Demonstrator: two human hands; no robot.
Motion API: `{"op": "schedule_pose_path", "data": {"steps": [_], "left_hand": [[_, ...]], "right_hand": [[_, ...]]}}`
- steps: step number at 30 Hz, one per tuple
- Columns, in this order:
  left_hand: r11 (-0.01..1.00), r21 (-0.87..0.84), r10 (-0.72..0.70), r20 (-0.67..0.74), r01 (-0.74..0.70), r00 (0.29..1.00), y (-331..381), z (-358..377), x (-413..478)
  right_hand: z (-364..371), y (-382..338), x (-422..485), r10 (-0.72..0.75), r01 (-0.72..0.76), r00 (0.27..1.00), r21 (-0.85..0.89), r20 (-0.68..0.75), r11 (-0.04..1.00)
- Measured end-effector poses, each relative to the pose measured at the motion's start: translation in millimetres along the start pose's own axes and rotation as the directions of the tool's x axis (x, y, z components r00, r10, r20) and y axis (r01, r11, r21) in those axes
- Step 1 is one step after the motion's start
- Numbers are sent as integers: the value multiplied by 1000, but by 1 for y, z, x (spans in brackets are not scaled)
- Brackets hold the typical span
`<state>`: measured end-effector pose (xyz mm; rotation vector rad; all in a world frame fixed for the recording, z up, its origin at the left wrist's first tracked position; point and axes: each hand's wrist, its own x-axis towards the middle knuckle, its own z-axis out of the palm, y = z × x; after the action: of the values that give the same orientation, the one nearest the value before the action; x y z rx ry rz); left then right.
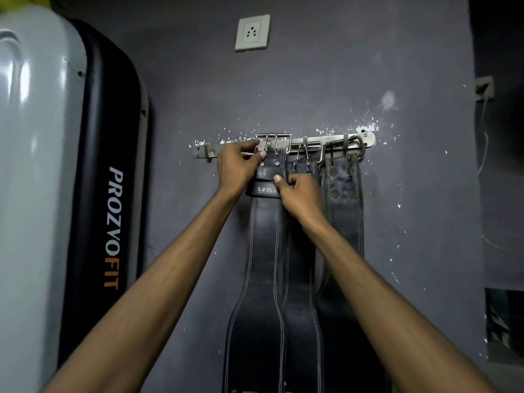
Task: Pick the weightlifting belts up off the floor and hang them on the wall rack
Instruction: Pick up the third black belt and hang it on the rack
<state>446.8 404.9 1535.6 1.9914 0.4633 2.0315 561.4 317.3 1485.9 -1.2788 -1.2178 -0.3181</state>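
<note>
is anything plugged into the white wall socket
No, the white square wall socket shows bare pin holes, with no plug in it.

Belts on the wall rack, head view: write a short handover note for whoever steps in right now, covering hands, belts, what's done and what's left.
Left hand: pinches the left belt at its buckle, up against the wall rack.
Right hand: grips the same belt's strap just below the buckle.
Done: the middle belt and the right belt hang from the rack by their buckles.
Left: whether the left belt's buckle sits on its hook cannot be told, so check before letting go. One hook at the rack's left end is free. The floor is out of view, so look there for more belts.
</note>
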Motion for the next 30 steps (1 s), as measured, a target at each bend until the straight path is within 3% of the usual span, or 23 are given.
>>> {"op": "schedule_pose_path", "data": {"steps": [5, 13, 21, 30], "left_hand": [[983, 173, -57, -15, 58, 998, -12, 10, 14], [957, 288, 7, 51, -21, 999, -25, 7, -3], [983, 183, -17, -14, 19, 1000, -37, -7, -45], [993, 109, -61, 106, 49, 992, -66, -39, -146]], "right_hand": [[8, 0, 14, 71, -71, 997, -62, 11, 996], [19, 17, -10, 53, -62, 997, -146, -65, 987], [19, 30, -41, 41, -49, 992, -62, -117, 997], [19, 60, -118, 33, -22, 985, 71, -167, 997]]}}
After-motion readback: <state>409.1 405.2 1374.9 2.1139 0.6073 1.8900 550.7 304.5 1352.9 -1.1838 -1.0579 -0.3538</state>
